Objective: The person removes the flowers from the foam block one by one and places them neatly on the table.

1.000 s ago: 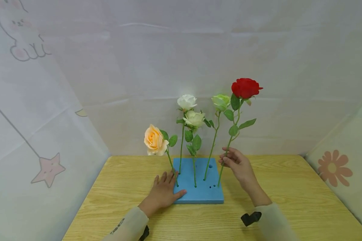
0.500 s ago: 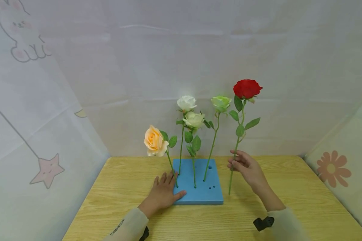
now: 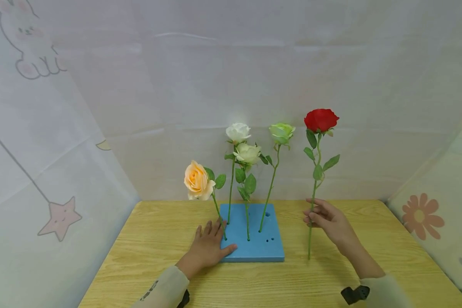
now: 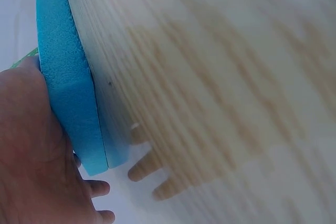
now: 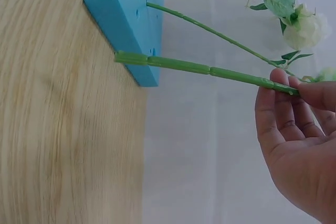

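Note:
My right hand (image 3: 329, 222) pinches the green stem of a red rose (image 3: 321, 120) between thumb and fingers, to the right of a blue foam block (image 3: 254, 252). In the right wrist view the bare lower end of the stem (image 5: 178, 65) sticks out past the fingers, above the table. My left hand (image 3: 208, 248) lies with spread fingers at the block's left edge, its thumb on the top. From holes in the block rise a peach rose (image 3: 198, 180), a white rose (image 3: 238, 131), a cream rose (image 3: 248, 152) and a pale green rose (image 3: 282, 133).
The block stands on a light wooden table (image 3: 158, 231), with several bare holes toward its right side. Behind the table hangs a pale cloth backdrop (image 3: 169, 94). Side cloths carry a printed star (image 3: 60, 218) and an orange flower (image 3: 422, 216).
The right hand has pulled the red rose's stem out of the block and carried it to the right and slightly nearer. My left hand has stayed at the block.

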`<state>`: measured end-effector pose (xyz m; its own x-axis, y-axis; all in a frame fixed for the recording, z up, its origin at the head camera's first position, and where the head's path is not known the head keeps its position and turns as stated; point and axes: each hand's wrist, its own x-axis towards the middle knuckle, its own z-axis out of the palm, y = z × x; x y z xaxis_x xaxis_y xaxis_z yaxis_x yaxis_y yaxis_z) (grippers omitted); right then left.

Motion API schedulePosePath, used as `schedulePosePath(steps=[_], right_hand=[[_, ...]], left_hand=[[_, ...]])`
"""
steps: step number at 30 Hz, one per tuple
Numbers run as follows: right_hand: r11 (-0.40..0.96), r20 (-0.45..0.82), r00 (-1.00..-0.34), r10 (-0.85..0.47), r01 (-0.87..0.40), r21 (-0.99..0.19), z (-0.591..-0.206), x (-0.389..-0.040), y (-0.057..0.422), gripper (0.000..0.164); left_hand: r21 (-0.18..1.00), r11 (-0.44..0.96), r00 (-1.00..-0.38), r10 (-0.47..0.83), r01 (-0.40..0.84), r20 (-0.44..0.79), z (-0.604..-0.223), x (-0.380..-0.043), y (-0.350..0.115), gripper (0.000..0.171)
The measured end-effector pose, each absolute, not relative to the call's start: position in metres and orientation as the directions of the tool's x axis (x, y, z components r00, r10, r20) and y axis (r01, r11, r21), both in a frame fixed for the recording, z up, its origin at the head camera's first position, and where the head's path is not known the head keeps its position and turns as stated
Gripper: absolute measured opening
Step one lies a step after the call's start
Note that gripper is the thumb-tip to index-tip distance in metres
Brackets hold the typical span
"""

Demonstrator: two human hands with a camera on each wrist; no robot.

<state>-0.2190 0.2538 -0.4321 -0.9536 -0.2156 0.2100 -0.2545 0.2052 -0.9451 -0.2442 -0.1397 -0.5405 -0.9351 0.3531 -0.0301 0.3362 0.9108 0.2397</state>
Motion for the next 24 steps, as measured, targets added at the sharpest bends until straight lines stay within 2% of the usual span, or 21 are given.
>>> schedulePosePath(steps=[24], right_hand=[[0.193,0.061,-0.936,-0.348,-0.135,-0.972,-0.442,-0.197,0.301,0.056]], left_hand=[[0.239,0.915,-0.937,0.345,0.324,-0.051,-0.538,-0.244,-0.138,0.095]])
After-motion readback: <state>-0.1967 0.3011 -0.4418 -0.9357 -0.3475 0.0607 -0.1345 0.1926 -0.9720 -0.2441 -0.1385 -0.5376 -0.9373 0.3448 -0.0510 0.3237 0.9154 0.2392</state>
